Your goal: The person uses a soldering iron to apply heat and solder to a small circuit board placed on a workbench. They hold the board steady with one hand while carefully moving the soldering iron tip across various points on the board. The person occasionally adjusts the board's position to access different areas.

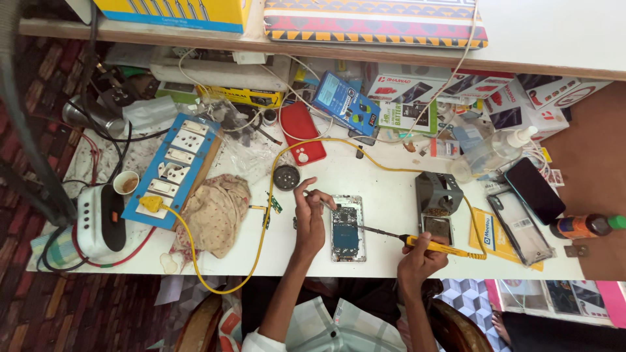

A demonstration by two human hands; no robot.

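Phone: an opened phone (347, 228) with its back off and a blue board showing lies flat on the white table (385, 189), near the front edge, between the two hands.
Left hand: the left hand (309, 221) rests just at 9 o'clock of the phone; its fingers are curled together, pinching a thin tool whose tip reaches the phone's top left corner. What kind of tool it is, I cannot tell.
Right hand: the right hand (420, 255) sits at 4 o'clock of the phone, fingers clamped around the yellow handle of a soldering iron (417, 242).
Iron tip: the dark shaft points toward 9 o'clock and its tip touches or hangs just over the phone's right edge; which, I cannot tell.
Cord: a yellow cable (267, 195) loops from the iron round the table to a plug in the blue socket board (173, 166) at 9 o'clock.
Stand: a grey iron stand (438, 195) stands at 2 o'clock of the phone.
Cloth: a crumpled rag (215, 212) lies beside the socket board.
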